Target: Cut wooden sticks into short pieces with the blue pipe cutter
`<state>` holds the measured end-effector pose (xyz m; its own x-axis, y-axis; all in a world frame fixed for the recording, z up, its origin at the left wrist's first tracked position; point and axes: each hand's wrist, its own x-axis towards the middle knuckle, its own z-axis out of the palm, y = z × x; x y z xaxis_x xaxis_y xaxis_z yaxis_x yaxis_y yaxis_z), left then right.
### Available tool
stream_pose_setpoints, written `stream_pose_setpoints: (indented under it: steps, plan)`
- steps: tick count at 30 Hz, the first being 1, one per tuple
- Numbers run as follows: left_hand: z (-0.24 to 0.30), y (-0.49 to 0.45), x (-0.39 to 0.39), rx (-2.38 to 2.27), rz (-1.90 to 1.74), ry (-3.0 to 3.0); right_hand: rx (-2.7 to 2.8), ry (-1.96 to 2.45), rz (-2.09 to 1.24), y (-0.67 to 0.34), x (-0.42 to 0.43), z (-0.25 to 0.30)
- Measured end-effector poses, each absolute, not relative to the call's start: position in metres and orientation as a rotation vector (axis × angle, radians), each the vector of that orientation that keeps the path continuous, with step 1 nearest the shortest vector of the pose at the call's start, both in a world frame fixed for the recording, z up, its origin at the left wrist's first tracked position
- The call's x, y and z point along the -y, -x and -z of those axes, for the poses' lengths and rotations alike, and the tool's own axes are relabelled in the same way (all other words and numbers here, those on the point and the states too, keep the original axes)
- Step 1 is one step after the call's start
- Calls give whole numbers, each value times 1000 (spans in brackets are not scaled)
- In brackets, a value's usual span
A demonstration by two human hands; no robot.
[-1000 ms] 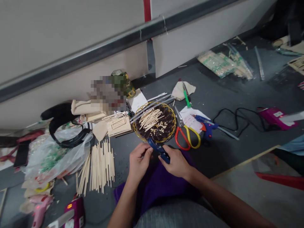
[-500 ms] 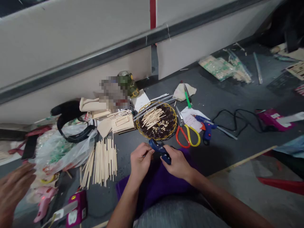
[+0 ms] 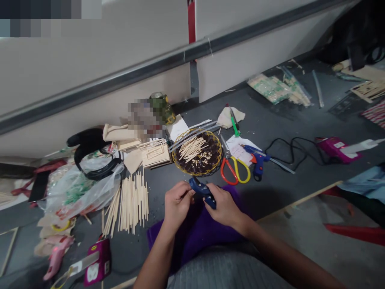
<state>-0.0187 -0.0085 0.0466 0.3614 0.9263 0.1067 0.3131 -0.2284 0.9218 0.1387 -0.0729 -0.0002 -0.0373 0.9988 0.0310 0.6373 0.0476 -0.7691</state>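
In the head view my right hand (image 3: 225, 205) is closed round a dark blue plier-like cutter (image 3: 199, 188), whose head points up and left. Right beside that head, my left hand (image 3: 178, 202) has its fingertips pinched together; whatever is between them is too small or hidden to make out. Both hands are over a purple cloth (image 3: 195, 245) at the table's near edge. Beyond them stands a round woven basket (image 3: 217, 163) holding short wooden sticks (image 3: 192, 148) and small cut pieces (image 3: 205, 157).
Long wooden sticks (image 3: 132, 204) lie left of my hands. Scissors (image 3: 230, 168) and a blue glue gun (image 3: 258, 157) lie to the right, a pink glue gun (image 3: 57, 257) at lower left. A plastic bag (image 3: 87, 196) and black headband-like object (image 3: 90, 160) are farther left.
Another person's hand at the left edge has gone out of view. The camera view has shifted slightly. My two hands and the cutter keep nearly the same pose.
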Motion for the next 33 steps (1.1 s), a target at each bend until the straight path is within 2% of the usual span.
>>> stream_pose_setpoints:
  steps: [13, 22, 33]
  plan:
    - [-44, 23, 6, -1056, -764, -1421, 1721, 1654, -801, -139, 74, -2]
    - [-36, 23, 10, -1225, -819, -1914, 1676, 1666, -887, -138, 69, -9]
    - [-35, 27, 0, -1014, -657, -1449, 1691, 1633, -881, -139, 72, -9]
